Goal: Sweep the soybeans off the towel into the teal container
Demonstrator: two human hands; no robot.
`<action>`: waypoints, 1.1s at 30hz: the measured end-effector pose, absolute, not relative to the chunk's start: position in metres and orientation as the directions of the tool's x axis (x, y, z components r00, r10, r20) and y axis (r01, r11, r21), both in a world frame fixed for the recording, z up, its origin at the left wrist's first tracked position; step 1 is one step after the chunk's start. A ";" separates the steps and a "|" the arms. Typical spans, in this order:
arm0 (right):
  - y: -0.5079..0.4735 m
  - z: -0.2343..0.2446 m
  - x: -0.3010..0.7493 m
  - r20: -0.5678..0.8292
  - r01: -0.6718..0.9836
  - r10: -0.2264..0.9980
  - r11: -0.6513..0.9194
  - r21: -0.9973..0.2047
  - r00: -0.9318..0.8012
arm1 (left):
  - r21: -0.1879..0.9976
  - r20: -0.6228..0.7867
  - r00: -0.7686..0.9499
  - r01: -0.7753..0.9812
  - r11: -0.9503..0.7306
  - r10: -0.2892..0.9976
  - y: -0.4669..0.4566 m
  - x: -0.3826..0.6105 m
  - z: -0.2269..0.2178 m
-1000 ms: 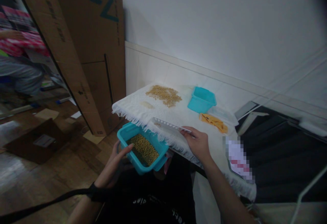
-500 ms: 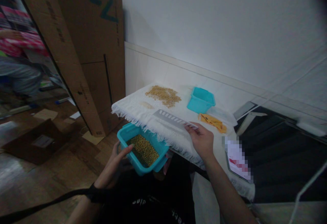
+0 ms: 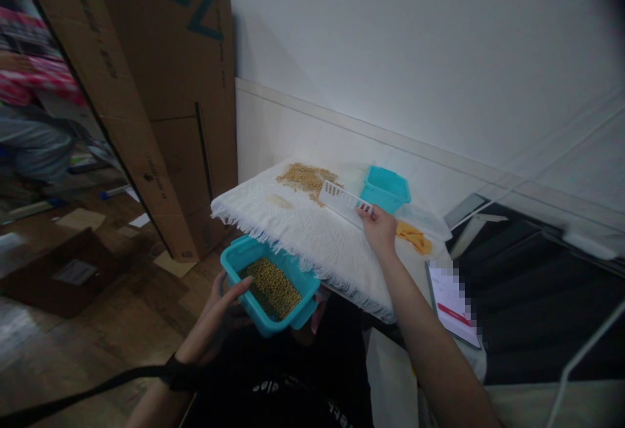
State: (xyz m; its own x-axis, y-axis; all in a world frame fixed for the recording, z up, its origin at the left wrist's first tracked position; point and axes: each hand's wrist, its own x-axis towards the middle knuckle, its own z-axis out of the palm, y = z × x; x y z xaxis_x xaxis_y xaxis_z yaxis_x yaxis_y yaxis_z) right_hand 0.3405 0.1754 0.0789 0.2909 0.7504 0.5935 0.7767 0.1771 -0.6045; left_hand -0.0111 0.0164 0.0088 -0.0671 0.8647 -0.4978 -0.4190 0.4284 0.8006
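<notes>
My left hand (image 3: 227, 304) grips the near left wall of a teal plastic basket (image 3: 271, 327), thumb over its rim. Soybeans (image 3: 273, 285) cover the bottom of this basket, which sits just below the fringed edge of a white cloth (image 3: 317, 239). Over the table, my right hand (image 3: 379, 225) pinches the right end of a white slotted plastic strip (image 3: 344, 201). The strip's far end reaches the front right edge of a spread pile of soybeans (image 3: 307, 177) on the cloth. A small pale patch (image 3: 279, 201) lies in front of the pile.
A second teal basket (image 3: 388, 190) stands near the wall, with a yellow cloth (image 3: 415, 238) in front of it. A tablet-like screen (image 3: 454, 311) lies at the right. A tall cardboard box (image 3: 190, 89) stands left of the table; another person's leg (image 3: 34, 141) shows beyond it.
My right hand has moved the slotted strip away from the table's front edge, up to the bean pile, and tilted it. My left hand and its basket have stayed nearly in place.
</notes>
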 end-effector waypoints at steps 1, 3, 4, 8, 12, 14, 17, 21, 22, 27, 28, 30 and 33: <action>0.175 0.079 0.340 0.599 0.777 0.748 0.184 -0.602 0.286 | 0.801 -0.498 -0.067 -0.418 0.429 0.865 0.016 -0.011 0.010; 0.175 0.078 0.339 0.604 0.773 0.746 0.198 -0.603 0.281 | 0.804 -0.498 -0.067 -0.410 0.431 0.864 0.015 -0.011 0.012; 0.175 0.078 0.338 0.603 0.769 0.747 0.201 -0.607 0.281 | 0.805 -0.498 -0.067 -0.406 0.432 0.865 0.015 -0.011 0.013; 0.174 0.077 0.336 0.592 0.754 0.757 0.211 -0.622 0.276 | 0.804 -0.495 -0.063 -0.411 0.429 0.867 0.013 -0.010 0.015; 0.173 0.075 0.336 0.590 0.742 0.764 0.232 -0.629 0.261 | 0.798 -0.507 -0.063 -0.411 0.441 0.860 0.014 -0.009 0.016; 0.172 0.075 0.336 0.593 0.738 0.760 0.235 -0.633 0.266 | 0.798 -0.509 -0.061 -0.407 0.444 0.859 0.014 -0.009 0.016; 0.172 0.075 0.335 0.586 0.732 0.767 0.237 -0.639 0.262 | 0.804 -0.507 -0.064 -0.394 0.445 0.860 0.014 -0.009 0.016; 0.170 0.075 0.335 0.582 0.709 0.775 0.265 -0.653 0.247 | 0.805 -0.499 -0.053 -0.399 0.440 0.865 0.014 -0.009 0.015; 0.170 0.075 0.335 0.584 0.707 0.773 0.268 -0.655 0.248 | 0.802 -0.498 -0.051 -0.406 0.438 0.866 0.014 -0.009 0.015; 0.170 0.075 0.337 0.586 0.711 0.768 0.258 -0.654 0.260 | 0.797 -0.502 -0.061 -0.421 0.434 0.863 0.013 -0.008 0.017; 0.170 0.075 0.337 0.583 0.710 0.771 0.260 -0.655 0.256 | 0.797 -0.500 -0.058 -0.422 0.432 0.864 0.013 -0.008 0.017; 0.170 0.075 0.338 0.577 0.701 0.778 0.267 -0.661 0.248 | 0.797 -0.499 -0.055 -0.420 0.434 0.865 0.013 -0.008 0.016; 0.168 0.076 0.337 0.574 0.690 0.781 0.274 -0.670 0.247 | 0.803 -0.494 -0.058 -0.413 0.429 0.868 0.013 -0.008 0.016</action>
State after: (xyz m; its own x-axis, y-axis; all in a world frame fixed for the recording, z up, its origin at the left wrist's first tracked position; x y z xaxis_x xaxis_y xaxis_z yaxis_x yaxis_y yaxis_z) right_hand 0.3375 0.1684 0.0755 0.2475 0.7808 0.5736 0.6900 0.2736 -0.6701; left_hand -0.0082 0.0127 0.0162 -0.0580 0.8676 -0.4938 -0.4132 0.4294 0.8031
